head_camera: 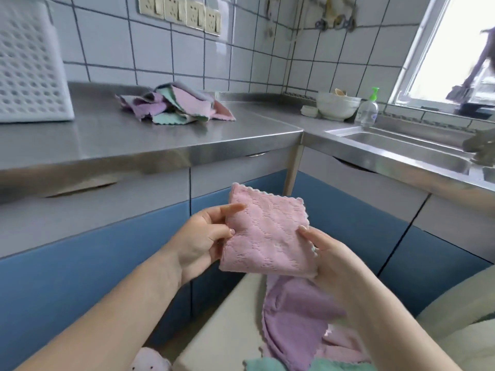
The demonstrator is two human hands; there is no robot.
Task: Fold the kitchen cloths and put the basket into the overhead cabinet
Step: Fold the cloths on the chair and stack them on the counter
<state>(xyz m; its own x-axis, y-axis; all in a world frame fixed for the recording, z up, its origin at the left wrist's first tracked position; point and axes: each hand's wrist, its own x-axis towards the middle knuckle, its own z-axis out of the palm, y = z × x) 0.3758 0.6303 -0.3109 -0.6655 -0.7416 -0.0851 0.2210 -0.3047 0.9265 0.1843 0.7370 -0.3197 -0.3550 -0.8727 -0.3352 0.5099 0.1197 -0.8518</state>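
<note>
While my left hand and right hand pinch a folded pink cloth over the beige basket, I judge much remains: a heap of cloths waits on the worktop, basket unshelved.

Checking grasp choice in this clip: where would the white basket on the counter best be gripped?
By its top rim, from the right, its open side toward the cloth pile. The basket stands upright on the counter; its perforated walls look smooth.

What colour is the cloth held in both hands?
Pink cloth with a quilted pattern and scalloped edge; seen in the head view.
</note>
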